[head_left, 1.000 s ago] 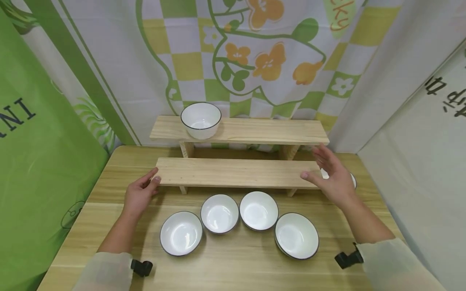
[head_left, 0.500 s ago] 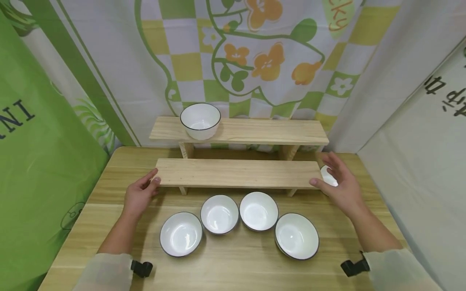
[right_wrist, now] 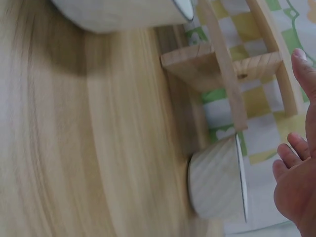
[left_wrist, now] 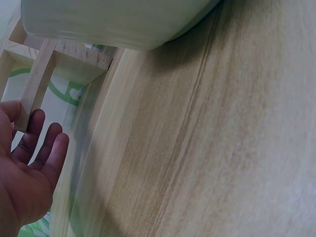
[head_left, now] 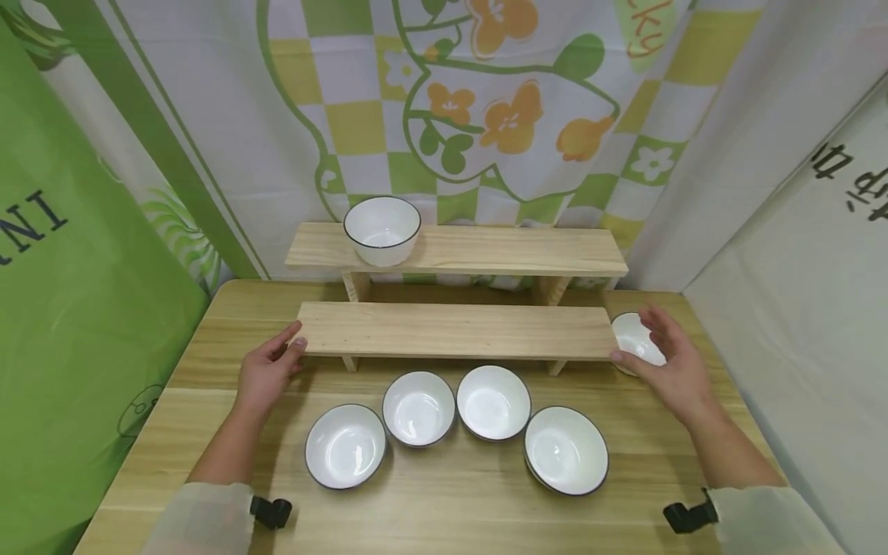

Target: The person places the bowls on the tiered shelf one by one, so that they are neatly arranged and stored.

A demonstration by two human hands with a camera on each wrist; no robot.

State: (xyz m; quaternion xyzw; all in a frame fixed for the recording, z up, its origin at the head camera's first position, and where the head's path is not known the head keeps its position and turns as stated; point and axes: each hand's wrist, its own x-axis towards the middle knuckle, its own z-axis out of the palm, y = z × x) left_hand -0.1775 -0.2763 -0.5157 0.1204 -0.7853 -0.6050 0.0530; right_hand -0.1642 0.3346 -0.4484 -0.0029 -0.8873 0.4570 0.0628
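Head view: left hand [head_left: 269,373] pinches lower shelf [head_left: 451,330]; right hand [head_left: 669,375], fingers relaxed and empty, hovers near 1 bowl [head_left: 630,337]. Advised: steady grip, no bowl contact.

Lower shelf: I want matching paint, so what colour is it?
The shelf is pale yellowish tan, clearest in the head view.

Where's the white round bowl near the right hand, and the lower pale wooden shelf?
White round bowl [right_wrist: 215,182]: right wrist view, outer wall.
Lower pale wooden shelf [head_left: 454,330]: head view, middle of top face.
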